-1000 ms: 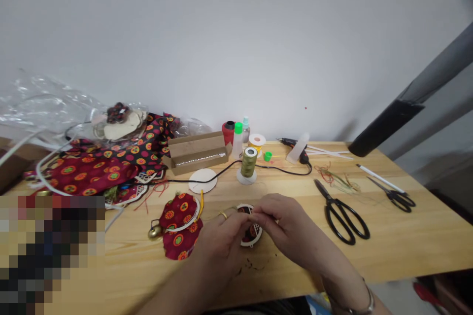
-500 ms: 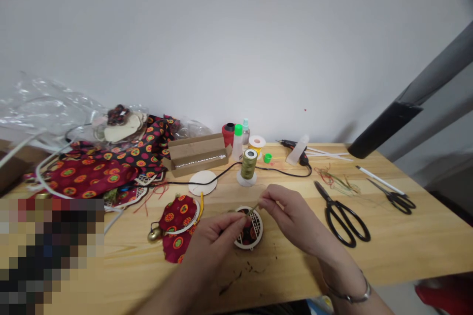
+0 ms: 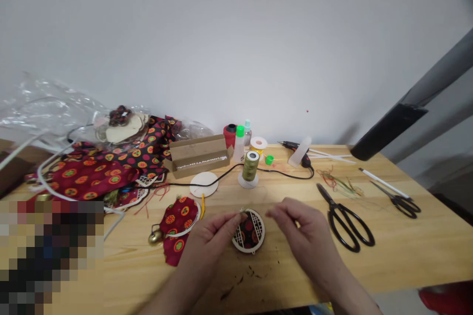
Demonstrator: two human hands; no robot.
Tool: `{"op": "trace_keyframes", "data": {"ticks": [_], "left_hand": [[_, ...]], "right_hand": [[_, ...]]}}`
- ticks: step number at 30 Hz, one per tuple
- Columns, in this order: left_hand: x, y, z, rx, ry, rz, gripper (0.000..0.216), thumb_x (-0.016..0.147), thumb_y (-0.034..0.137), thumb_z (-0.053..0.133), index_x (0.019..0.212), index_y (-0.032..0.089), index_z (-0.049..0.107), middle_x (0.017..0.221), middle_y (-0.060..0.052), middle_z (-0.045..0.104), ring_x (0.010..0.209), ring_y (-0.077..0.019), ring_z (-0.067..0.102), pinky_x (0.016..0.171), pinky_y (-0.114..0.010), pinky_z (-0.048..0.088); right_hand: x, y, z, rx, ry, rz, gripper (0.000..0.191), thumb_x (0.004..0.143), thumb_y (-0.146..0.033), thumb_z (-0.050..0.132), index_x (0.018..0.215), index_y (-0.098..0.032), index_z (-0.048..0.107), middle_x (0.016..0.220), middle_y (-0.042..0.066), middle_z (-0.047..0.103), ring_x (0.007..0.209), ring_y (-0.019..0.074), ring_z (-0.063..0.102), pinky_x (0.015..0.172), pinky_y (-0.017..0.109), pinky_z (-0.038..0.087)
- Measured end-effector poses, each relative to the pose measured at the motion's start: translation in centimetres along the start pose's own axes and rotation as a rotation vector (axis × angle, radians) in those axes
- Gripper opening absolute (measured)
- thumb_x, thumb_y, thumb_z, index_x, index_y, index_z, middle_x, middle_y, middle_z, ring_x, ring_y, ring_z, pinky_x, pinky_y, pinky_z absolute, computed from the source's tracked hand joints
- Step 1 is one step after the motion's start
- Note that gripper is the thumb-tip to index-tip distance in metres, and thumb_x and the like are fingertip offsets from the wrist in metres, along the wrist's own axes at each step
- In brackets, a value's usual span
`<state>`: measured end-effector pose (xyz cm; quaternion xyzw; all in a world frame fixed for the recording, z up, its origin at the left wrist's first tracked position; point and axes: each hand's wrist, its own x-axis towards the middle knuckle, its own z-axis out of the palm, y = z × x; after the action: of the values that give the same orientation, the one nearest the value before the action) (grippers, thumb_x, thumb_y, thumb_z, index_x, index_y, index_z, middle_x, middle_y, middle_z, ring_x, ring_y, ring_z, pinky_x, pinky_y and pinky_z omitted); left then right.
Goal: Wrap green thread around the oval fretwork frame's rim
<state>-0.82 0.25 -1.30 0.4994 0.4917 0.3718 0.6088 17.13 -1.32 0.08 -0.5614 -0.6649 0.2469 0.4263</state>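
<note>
A round white lattice ornament backed with red patterned cloth (image 3: 250,230) lies on the wooden table (image 3: 406,241) in front of me. My left hand (image 3: 211,238) pinches its upper left edge with thumb and forefinger. My right hand (image 3: 306,236) hovers just right of the ornament, fingers curled together as if pinching something too thin to make out. A second cloth-covered round piece with a small brass bell (image 3: 176,226) lies to the left of my left hand.
Large black scissors (image 3: 345,219) and smaller scissors (image 3: 399,200) lie to the right. An olive thread spool (image 3: 250,167), glue bottles (image 3: 239,143), a cardboard box (image 3: 197,155), a glue gun (image 3: 295,150) with black cord and a pile of red patterned cloth (image 3: 92,172) fill the back and left.
My right hand has drawn away from the ornament to the right. The left hand stays on the ornament's upper left edge; the ornament now shows fully.
</note>
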Motion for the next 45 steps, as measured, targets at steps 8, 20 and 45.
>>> {"op": "trace_keyframes", "data": {"ticks": [8,20,45], "left_hand": [[0.0,0.1,0.0,0.053,0.052,0.07,0.021,0.079,0.033,0.062,0.089,0.02,0.076,0.078,-0.001,0.075,0.079,-0.0186,0.065,0.073,-0.024,0.049],[-0.8,0.2,0.4,0.21,-0.008,0.14,0.021,0.079,0.031,0.058,0.085,0.022,0.076,0.066,0.001,0.07,0.069,-0.0174,0.062,0.065,-0.022,0.048],[-1.1,0.0,0.8,0.172,-0.046,0.091,0.022,0.08,0.033,0.058,0.084,0.023,0.077,0.071,0.002,0.073,0.074,-0.0186,0.064,0.069,-0.023,0.047]], "right_hand": [[-2.3,0.1,3.8,0.281,-0.193,0.092,0.02,0.087,-0.023,0.051,0.086,-0.021,0.071,0.077,0.003,0.066,0.076,0.0164,0.059,0.069,0.025,0.044],[-1.3,0.3,5.3,0.85,-0.129,0.441,0.018,0.07,-0.032,0.071,0.083,-0.02,0.076,0.076,0.002,0.061,0.069,0.013,0.051,0.067,0.026,0.043],[-0.5,0.2,4.6,0.95,0.011,0.571,0.015,0.063,-0.026,0.074,0.059,-0.013,0.066,0.049,-0.003,0.056,0.046,0.0073,0.044,0.047,0.021,0.036]]}}
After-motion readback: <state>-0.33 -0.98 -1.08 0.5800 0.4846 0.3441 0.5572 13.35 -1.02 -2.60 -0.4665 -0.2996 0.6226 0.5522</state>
